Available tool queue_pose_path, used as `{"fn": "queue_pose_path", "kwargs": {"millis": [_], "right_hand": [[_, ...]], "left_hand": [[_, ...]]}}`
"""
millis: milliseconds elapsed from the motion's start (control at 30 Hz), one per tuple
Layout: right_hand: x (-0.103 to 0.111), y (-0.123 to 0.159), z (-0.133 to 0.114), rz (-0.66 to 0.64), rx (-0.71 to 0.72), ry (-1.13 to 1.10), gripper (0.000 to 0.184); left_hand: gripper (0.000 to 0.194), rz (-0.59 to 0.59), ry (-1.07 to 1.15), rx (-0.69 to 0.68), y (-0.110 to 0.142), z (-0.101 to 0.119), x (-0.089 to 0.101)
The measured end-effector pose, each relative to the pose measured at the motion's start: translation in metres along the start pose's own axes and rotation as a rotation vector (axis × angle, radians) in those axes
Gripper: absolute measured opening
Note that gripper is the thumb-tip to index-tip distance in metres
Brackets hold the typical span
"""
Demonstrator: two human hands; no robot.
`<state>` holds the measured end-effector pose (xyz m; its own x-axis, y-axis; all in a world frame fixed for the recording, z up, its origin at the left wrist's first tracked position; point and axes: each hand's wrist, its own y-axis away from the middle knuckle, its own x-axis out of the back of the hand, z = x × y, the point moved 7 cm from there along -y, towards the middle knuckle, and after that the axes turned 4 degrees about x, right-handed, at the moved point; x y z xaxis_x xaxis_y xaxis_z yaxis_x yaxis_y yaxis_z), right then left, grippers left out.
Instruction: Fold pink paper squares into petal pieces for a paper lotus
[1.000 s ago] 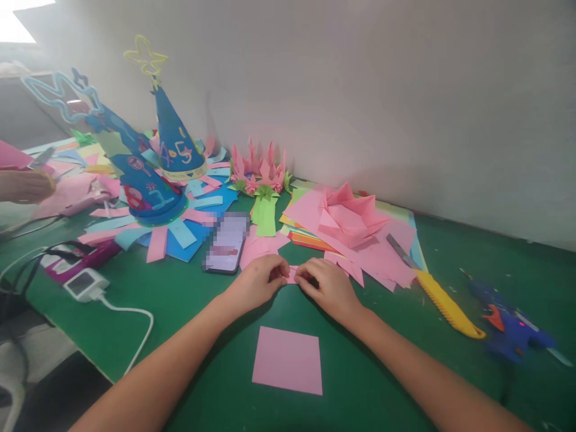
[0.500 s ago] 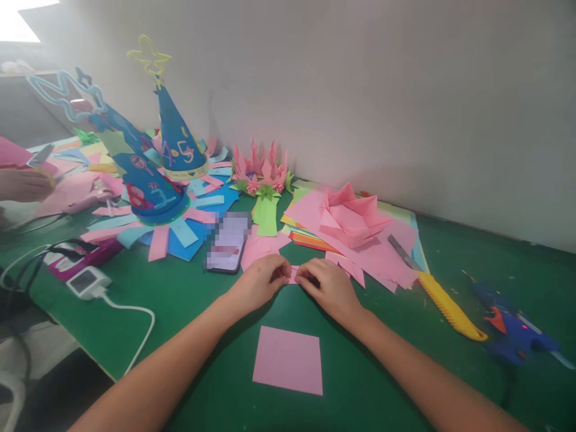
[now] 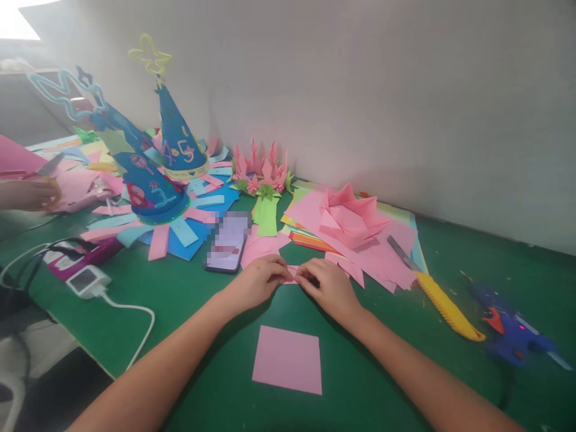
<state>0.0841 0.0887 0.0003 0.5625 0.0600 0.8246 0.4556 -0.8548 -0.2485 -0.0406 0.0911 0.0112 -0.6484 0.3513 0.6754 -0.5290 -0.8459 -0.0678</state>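
Note:
Between my two hands lies a small folded piece of pink paper (image 3: 293,274), partly covered by the fingers. My left hand (image 3: 265,277) pinches its left side, and my right hand (image 3: 324,282) pinches the right side. Closer to me, a flat pink paper square (image 3: 288,360) rests on the green table (image 3: 216,384). Just beyond my hands are loose pink paper pieces (image 3: 263,246) and a phone (image 3: 228,243). A pink folded-paper flower (image 3: 348,213) sits on a stack of coloured paper behind my right hand.
Blue cone hats (image 3: 177,129) and a pink paper crown (image 3: 261,171) stand at the back. On the right lie a yellow utility knife (image 3: 450,306) and a blue glue gun (image 3: 513,330). A power strip (image 3: 81,255) with cables is at left. Another person's hand (image 3: 27,193) holds scissors.
My left fingers have shifted slightly on the folded paper, showing a little more of it. At far left, the other person's hand and scissors have moved.

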Motion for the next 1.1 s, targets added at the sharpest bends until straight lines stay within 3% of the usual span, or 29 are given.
{"fn": "queue_pose_path", "kwargs": {"millis": [167,400,733,1100], "right_hand": [[-0.001,0.0,0.0,-0.006,-0.002,-0.007,0.009],[0.001,-0.001,-0.001,0.002,0.008,-0.003,0.009],[-0.001,-0.001,0.0,-0.024,0.017,-0.008,0.009],[0.003,0.007,-0.013,-0.036,0.143,0.009,0.018]], "left_hand": [[0.028,-0.004,-0.015,0.008,0.001,-0.003,0.003],[0.015,0.035,0.006,0.002,-0.001,-0.004,0.002],[0.019,0.047,-0.014,-0.025,0.001,0.0,-0.003],[0.026,0.048,-0.141,-0.098,0.005,0.009,-0.006]]}}
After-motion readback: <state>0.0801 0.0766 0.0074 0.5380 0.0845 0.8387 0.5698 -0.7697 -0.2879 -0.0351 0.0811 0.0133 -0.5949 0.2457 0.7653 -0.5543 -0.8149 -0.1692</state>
